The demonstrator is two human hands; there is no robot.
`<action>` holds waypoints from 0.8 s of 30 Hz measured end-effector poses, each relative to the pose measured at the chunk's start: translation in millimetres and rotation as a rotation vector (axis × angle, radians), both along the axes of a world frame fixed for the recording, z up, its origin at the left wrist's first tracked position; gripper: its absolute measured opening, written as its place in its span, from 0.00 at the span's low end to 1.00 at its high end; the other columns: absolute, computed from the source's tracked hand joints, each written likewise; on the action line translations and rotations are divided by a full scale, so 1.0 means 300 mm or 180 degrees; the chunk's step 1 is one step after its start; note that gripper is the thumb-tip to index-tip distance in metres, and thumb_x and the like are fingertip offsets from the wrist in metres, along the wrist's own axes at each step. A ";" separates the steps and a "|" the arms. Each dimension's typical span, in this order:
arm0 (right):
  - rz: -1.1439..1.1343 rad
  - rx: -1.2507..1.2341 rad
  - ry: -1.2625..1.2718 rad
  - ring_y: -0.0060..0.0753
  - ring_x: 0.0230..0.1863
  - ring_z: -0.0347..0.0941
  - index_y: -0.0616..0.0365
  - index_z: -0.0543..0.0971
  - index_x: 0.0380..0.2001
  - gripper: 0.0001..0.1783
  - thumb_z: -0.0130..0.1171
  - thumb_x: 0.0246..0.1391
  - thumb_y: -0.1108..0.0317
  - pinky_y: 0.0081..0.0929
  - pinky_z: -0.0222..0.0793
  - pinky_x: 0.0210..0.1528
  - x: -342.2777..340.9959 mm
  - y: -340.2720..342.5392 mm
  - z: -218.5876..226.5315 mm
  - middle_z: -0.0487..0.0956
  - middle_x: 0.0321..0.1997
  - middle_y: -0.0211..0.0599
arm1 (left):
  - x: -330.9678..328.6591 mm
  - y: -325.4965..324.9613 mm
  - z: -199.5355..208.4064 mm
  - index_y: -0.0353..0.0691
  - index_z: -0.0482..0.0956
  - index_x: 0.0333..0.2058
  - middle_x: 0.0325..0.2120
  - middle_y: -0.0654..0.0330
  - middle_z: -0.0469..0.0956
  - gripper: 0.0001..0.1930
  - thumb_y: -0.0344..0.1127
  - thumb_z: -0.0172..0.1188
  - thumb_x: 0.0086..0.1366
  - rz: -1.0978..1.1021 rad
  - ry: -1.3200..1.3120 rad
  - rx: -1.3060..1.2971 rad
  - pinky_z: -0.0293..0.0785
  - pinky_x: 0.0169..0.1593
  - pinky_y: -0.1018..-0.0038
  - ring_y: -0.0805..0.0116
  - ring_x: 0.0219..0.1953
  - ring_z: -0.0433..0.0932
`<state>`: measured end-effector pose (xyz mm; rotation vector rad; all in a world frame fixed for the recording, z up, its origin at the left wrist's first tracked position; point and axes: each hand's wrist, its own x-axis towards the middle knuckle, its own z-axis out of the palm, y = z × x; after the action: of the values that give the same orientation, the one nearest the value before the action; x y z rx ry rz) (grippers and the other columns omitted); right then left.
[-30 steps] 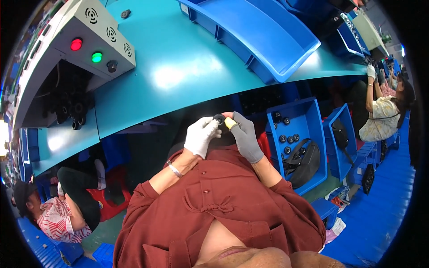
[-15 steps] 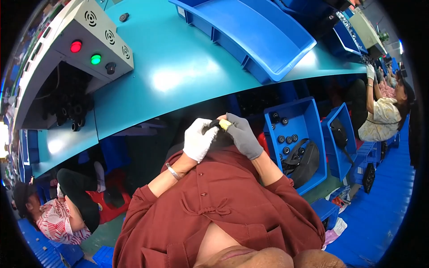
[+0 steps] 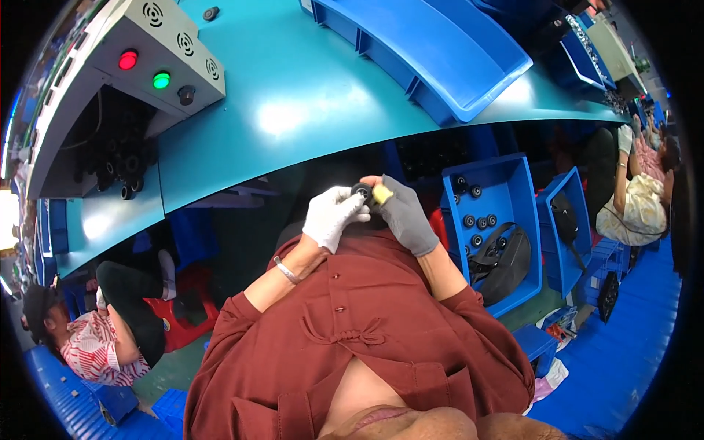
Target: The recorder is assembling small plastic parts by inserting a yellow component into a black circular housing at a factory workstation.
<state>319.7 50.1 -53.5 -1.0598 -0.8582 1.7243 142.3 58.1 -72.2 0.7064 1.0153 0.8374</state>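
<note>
Below the worktop [image 3: 308,95] edge, mid-frame, both hands pinch one small black part [image 3: 361,192]: left hand [image 3: 334,218] steadies it, right hand [image 3: 405,214] grips beside, close to the lap for control. Similar parts lie in the bin [image 3: 513,213] at right.

Small black round part [image 3: 361,192], ring-like, dark centre, pinched between white-gloved left hand [image 3: 334,217] and grey-gloved right hand [image 3: 404,215]. Held up in the lap, just below the teal bench edge. Yellow fingertip [image 3: 381,194] touching its right side.
</note>
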 end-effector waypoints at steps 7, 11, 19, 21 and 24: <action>-0.0032 0.0377 -0.0779 0.17 0.46 0.75 0.67 0.79 0.52 0.17 0.53 0.60 0.77 0.18 0.71 0.50 0.016 -0.045 0.007 0.82 0.46 0.31 | -0.002 -0.009 -0.049 0.31 0.79 0.41 0.33 0.56 0.80 0.12 0.37 0.60 0.72 0.0136 -0.0714 -0.0249 0.84 0.35 0.70 0.66 0.30 0.83; -0.0106 0.0017 -0.0426 0.17 0.47 0.76 0.67 0.79 0.52 0.17 0.53 0.60 0.77 0.17 0.72 0.51 0.031 -0.054 -0.017 0.82 0.46 0.33 | 0.003 0.000 -0.056 0.31 0.78 0.41 0.31 0.56 0.80 0.12 0.37 0.60 0.72 -0.0001 -0.0949 -0.0457 0.83 0.36 0.71 0.66 0.30 0.82; -0.1093 0.0442 -0.0952 0.25 0.45 0.78 0.70 0.76 0.57 0.20 0.51 0.64 0.74 0.23 0.74 0.51 0.190 0.033 -0.036 0.81 0.46 0.35 | -0.047 0.002 0.086 0.29 0.76 0.53 0.40 0.57 0.82 0.15 0.27 0.58 0.70 -0.0215 0.0626 0.0777 0.80 0.43 0.77 0.74 0.36 0.81; -0.1210 0.0546 -0.0836 0.39 0.55 0.76 0.73 0.64 0.66 0.27 0.47 0.66 0.72 0.38 0.73 0.63 0.317 0.073 -0.070 0.75 0.57 0.46 | -0.120 -0.003 0.141 0.34 0.80 0.49 0.41 0.59 0.81 0.11 0.24 0.57 0.68 -0.0313 0.1174 0.1399 0.78 0.46 0.77 0.75 0.40 0.80; -0.1604 0.0153 -0.1050 0.41 0.60 0.72 0.69 0.66 0.65 0.25 0.51 0.68 0.69 0.41 0.73 0.63 0.366 0.044 0.051 0.70 0.61 0.45 | -0.264 0.034 0.232 0.34 0.81 0.45 0.40 0.60 0.81 0.10 0.25 0.62 0.66 0.0184 0.1516 0.1824 0.77 0.48 0.76 0.73 0.43 0.80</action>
<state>429.4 63.2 -38.4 -1.4115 -0.7438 1.1225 63.2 68.2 -2.4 1.4181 1.2299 1.0509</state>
